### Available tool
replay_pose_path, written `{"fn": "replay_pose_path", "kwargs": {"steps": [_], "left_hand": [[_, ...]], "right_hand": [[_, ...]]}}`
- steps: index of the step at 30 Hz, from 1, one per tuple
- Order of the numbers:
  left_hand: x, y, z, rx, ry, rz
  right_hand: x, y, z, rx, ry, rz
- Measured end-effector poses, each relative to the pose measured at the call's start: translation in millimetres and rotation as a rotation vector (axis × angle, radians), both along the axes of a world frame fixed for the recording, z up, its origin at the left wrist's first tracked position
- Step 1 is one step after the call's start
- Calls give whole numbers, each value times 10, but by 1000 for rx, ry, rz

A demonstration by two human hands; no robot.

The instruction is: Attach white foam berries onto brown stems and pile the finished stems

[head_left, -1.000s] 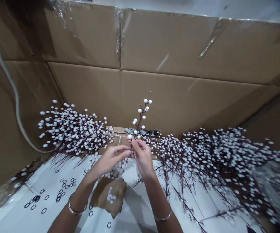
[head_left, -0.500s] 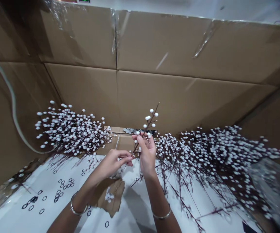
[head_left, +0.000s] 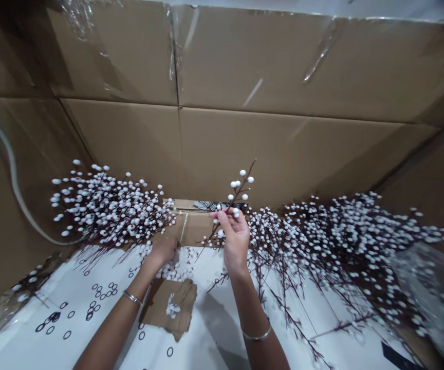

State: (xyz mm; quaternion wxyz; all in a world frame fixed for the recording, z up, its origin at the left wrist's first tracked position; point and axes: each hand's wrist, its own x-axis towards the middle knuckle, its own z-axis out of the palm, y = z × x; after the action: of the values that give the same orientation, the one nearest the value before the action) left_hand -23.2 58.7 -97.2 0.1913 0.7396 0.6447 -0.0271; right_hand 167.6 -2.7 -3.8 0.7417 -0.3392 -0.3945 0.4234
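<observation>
My right hand point(head_left: 236, 237) is closed round a brown artificial berry branch point(head_left: 241, 191), thumb against the fingers, and holds it up at a slant. White berries sit on the branch's side twigs, while its upper tip is bare. Lower down and to the left, my left hand point(head_left: 165, 250) is over the loose white berries point(head_left: 181, 264) on the white table. Its fingers point away and down, so what they touch or grip is hidden. In front of these berries lies a torn cardboard piece point(head_left: 181, 303) with a smear of white material point(head_left: 172, 307).
One heap of berry branches point(head_left: 110, 205) stands at left, a larger heap point(head_left: 322, 236) at right. Small black rings point(head_left: 104, 291) are scattered over the white tabletop point(head_left: 29, 339). Behind rises a tall cardboard wall point(head_left: 302, 159). Clear plastic point(head_left: 426, 288) lies at right, a white cable point(head_left: 12, 159) hangs at left.
My left hand has let go of the branch's lower end and moved left and down to the loose berries. My right hand still holds the branch almost in place. The view has shifted slightly.
</observation>
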Motion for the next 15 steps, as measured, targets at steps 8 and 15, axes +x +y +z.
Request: {"fn": "replay_pose_path", "kwargs": {"steps": [8, 15], "left_hand": [[-139, 47, 145, 77, -328, -89], [-203, -262, 809, 379, -1059, 16]], "right_hand": [[-2, 3, -27, -22, -18, 34], [-117, -27, -41, -77, -166, 192]]}}
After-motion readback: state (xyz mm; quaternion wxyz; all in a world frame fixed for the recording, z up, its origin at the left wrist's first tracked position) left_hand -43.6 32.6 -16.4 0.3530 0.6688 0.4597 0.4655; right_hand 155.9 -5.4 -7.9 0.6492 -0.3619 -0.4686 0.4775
